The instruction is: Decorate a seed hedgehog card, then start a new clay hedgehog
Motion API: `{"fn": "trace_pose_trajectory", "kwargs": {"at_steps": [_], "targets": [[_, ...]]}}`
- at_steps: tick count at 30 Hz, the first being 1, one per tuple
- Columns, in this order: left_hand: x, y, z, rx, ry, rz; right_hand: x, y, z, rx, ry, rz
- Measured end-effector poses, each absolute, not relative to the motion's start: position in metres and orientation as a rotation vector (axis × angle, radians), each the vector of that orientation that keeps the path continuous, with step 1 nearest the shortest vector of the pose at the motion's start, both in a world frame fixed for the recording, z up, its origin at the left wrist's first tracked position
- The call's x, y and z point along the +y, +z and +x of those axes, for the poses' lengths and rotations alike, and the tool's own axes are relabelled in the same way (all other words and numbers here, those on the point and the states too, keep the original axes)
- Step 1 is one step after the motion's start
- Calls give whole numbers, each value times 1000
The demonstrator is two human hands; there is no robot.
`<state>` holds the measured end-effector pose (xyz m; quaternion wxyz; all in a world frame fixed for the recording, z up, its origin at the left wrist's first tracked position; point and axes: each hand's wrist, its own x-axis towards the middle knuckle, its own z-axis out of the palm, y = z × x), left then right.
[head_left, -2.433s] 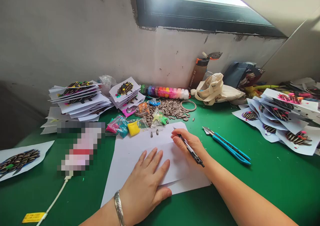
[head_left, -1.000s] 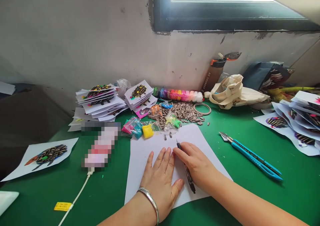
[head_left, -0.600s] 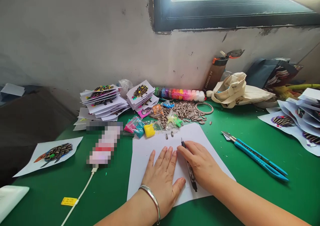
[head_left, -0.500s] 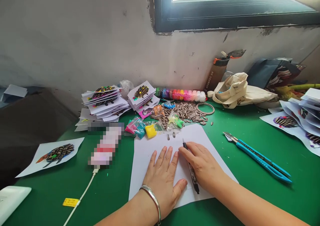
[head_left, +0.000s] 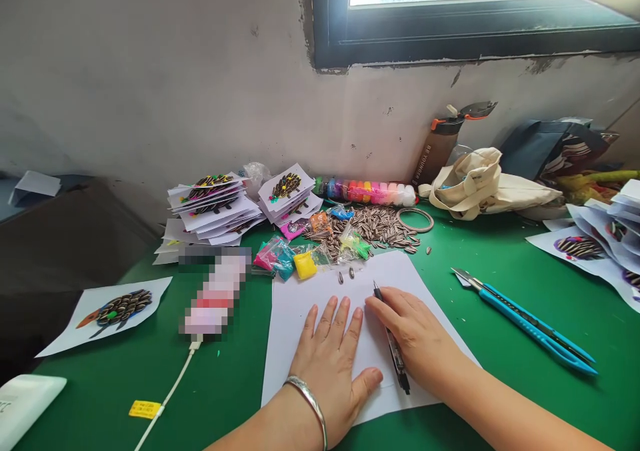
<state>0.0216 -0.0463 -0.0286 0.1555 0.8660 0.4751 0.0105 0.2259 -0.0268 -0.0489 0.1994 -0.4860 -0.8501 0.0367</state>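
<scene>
A sheet of white paper [head_left: 300, 304] lies on the green table. My left hand [head_left: 333, 364], with a silver bangle at the wrist, rests flat on it with fingers spread. To its right, my right hand [head_left: 417, 328] is closed around a black pen [head_left: 394, 351], whose tip points away from me, toward the top of the sheet. Two sunflower seeds [head_left: 351, 273] sit near the paper's top edge. Just beyond are small bags of coloured clay, among them a yellow one [head_left: 305, 264], and a pile of seeds [head_left: 385, 228].
A blue cutter [head_left: 530, 321] lies right of the paper. Stacked seed pictures [head_left: 215, 204] stand at the back left, more [head_left: 580, 241] at the right. A bottle [head_left: 437, 151], a cloth bag [head_left: 470, 184] and a tape ring [head_left: 416, 220] are behind. A white cable [head_left: 175, 384] runs at left.
The whole view has shifted slightly, so things appear a little farther right. Both hands keep nearly the same pose on the paper, and the pen is still held.
</scene>
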Motion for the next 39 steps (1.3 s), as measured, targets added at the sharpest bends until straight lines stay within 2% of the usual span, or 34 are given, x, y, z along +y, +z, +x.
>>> {"fn": "trace_pose_trajectory", "kwargs": {"at_steps": [8,14,20,28,32,39], "targets": [[-47,-27,23,1378,-26,2452,-26,-46,224,-2365,111,-1356],[-44,-27,27,1415,-88,2499,-23,-37,223,-2350,260,-1391],[-39,-24,19,1463,-122,2506,-21,-36,225,-2376,221,-1366],[-27,-24,6,1621,-50,2521,-10,-34,232,-2385,282,-1352],[-32,-21,8,1548,72,2648,-7,-35,234,-2409,263,-1322],[-32,-19,11,1391,24,2678,-5,-39,234,-2361,263,-1300]]}}
